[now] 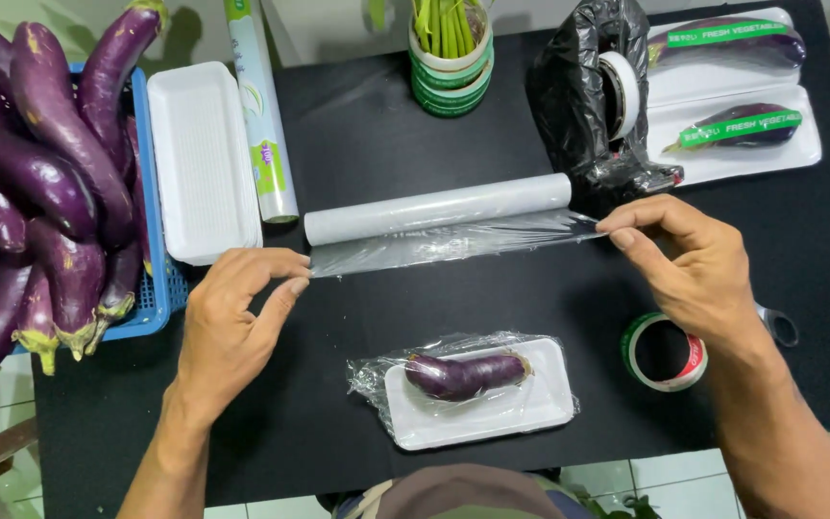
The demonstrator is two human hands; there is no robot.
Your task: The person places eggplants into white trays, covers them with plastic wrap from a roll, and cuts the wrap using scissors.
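Your left hand (232, 322) and right hand (694, 269) each pinch a corner of the film (434, 245); its long axis runs left to right, just in front of the roll (437, 209). The tray (477, 413) with the eggplant (463, 375) lies nearer you, between both hands, slightly closer to the left.

Both hands — left (232, 322), right (689, 259) — pinch the cling film sheet (439, 242) above a wrapped eggplant tray (477, 394).

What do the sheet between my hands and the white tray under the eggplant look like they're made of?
The sheet looks like thin clear plastic film: see-through, glossy, wrinkled. The tray looks like white foam, matte with soft rounded edges, though rigid plastic can't be ruled out.
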